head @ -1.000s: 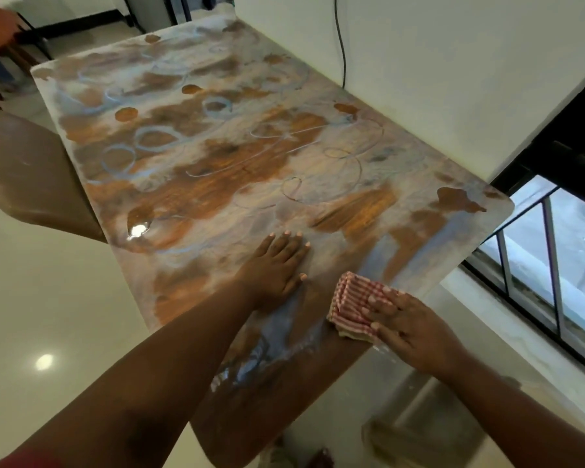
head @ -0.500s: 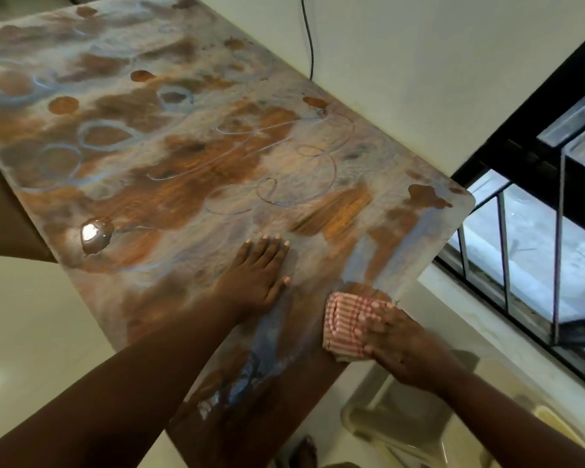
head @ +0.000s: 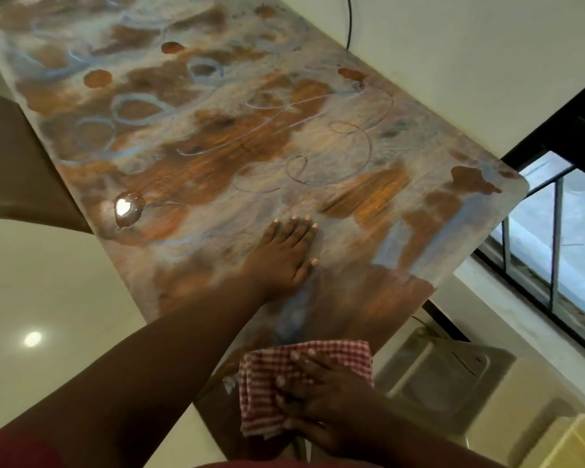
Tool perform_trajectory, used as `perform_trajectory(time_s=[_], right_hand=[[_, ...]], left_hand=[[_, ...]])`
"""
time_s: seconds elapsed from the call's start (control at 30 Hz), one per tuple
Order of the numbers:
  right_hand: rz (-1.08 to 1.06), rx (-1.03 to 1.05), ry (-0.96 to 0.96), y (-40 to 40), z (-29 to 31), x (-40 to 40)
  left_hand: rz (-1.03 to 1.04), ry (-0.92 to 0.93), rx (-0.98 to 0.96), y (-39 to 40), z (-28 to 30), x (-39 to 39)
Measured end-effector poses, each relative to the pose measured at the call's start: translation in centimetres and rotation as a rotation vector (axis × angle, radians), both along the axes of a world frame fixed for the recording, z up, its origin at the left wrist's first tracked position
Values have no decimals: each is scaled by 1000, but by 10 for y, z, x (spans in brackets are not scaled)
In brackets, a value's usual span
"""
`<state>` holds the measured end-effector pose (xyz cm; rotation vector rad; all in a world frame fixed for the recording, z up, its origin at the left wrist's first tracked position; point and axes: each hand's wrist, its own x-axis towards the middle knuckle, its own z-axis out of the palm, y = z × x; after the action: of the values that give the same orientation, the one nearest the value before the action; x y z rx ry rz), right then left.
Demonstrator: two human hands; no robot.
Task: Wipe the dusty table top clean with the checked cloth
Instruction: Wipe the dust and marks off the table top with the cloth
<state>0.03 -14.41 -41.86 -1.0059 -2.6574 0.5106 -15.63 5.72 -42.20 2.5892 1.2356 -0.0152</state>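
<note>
Right hand [head: 321, 396] sits flat on top of the checked cloth [head: 284, 393], fingers spread and roughly straight, pressing it down rather than wrapping it; slight blur, so whether the thumb tucks under the cloth can't be told. Cloth is red-and-white check, bunched, lying at the near edge of the surface [head: 217, 157], mostly under and to the left of the right hand, with its near-left part overhanging toward the floor side. It touches the surface and the right hand only.

Left hand [head: 284, 255] is well apart from the cloth, farther in on the surface, palm down, fingers straight and together, holding nothing. Left forearm crosses the near-left edge of the surface.

Surface state: wood-grain top mostly covered in pale dust with finger-drawn loops and rings across the far and middle zones. A darker, cleaner patch [head: 368, 298] lies between the left hand and the cloth, running to the near-right edge. A shiny wet spot [head: 126, 207] sits near the left edge, catching light.

Around it: a white wall [head: 453, 62] along the right side with a black cable [head: 349, 18] hanging down, a barred window [head: 554, 231] to the right, pale glossy floor [head: 31, 298] on the left.
</note>
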Motion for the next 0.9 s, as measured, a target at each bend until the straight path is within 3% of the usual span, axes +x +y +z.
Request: perform_trajectory(time_s=[0.13, 0.3, 0.47, 0.6, 0.77, 0.9], right_hand=[[28, -80, -61, 13, 8, 63], [-238, -102, 23, 65, 23, 138], [-490, -130, 149, 79, 25, 135], [-400, -155, 197, 53, 19, 135], [-218, -84, 79, 82, 30, 178], [-583, -231, 140, 120, 35, 227]], left_hand=[[-11, 10, 30, -1, -2, -1], [-3, 30, 43, -1, -2, 0], [1, 54, 60, -3, -1, 1], [0, 59, 39, -4, 4, 2], [-42, 76, 74, 4, 16, 12], [-61, 81, 123, 20, 23, 31]])
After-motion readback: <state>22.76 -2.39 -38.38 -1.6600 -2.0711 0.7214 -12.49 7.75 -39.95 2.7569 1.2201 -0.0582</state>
